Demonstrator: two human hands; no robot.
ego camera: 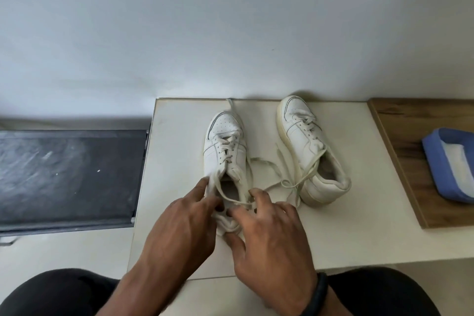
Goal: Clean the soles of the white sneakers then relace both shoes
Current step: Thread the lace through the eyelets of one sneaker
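Head view | step: relacing white leather sneaker (pixel 224 147) at frame centre | your left hand (pixel 179 226) and right hand (pixel 272 236), both curled, pinch its loose cream lace (pixel 230 198) | next, likely: pull both ends even, then tie

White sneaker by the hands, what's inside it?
Inside the laced white leather sneaker only a shadowy grey insole shows. Its toe end hides under the laces, and the left hand and right hand cover the heel end.
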